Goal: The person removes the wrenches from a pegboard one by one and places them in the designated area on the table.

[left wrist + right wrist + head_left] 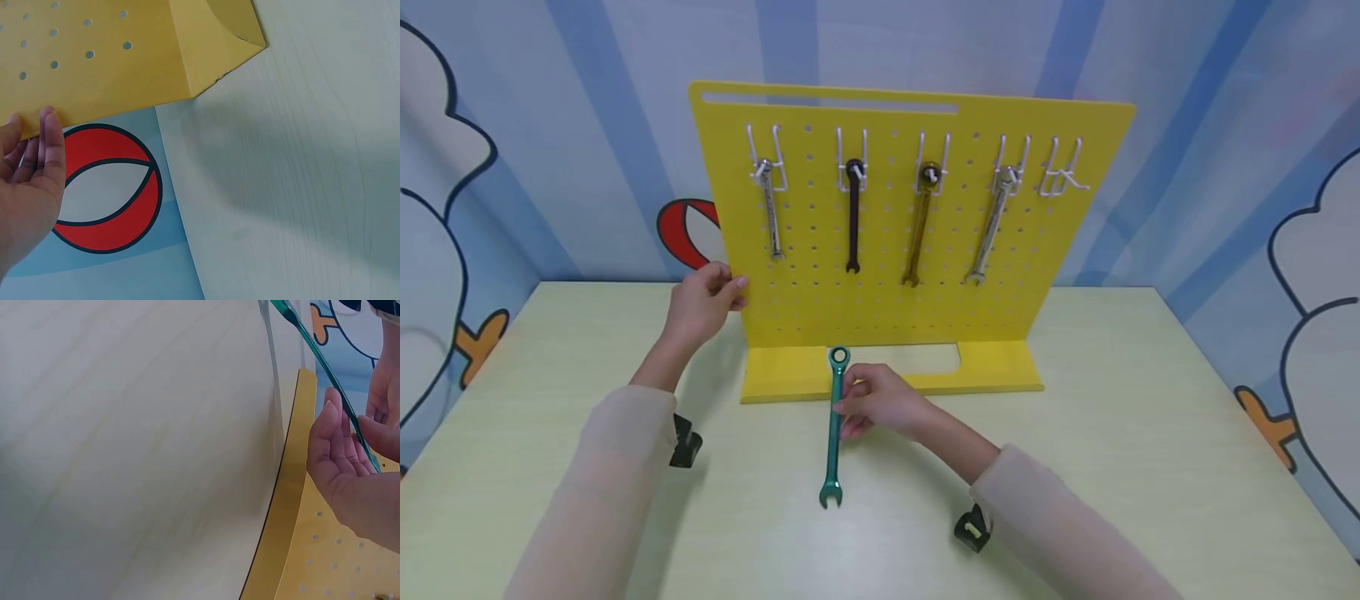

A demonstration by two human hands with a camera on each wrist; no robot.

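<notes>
A green combination wrench (834, 442) is pinched between the thumb and fingers of my right hand (883, 402). It is held near upright, ring end up and open end down, in front of the pegboard's base. The right wrist view shows the same green wrench (322, 359) slanting through the fingertips. My left hand (700, 304) grips the left edge of the yellow pegboard (820, 308), thumb in front. In the left wrist view, the fingers (55, 144) curl at the board's edge.
Hanging from white hooks are a small silver wrench (771, 212), a black wrench (853, 221), a bronze wrench (919, 233) and a larger silver wrench (992, 229). A bare white hook (1060, 173) is at the far right. The board stands on a pale table (1135, 467) before a patterned wall.
</notes>
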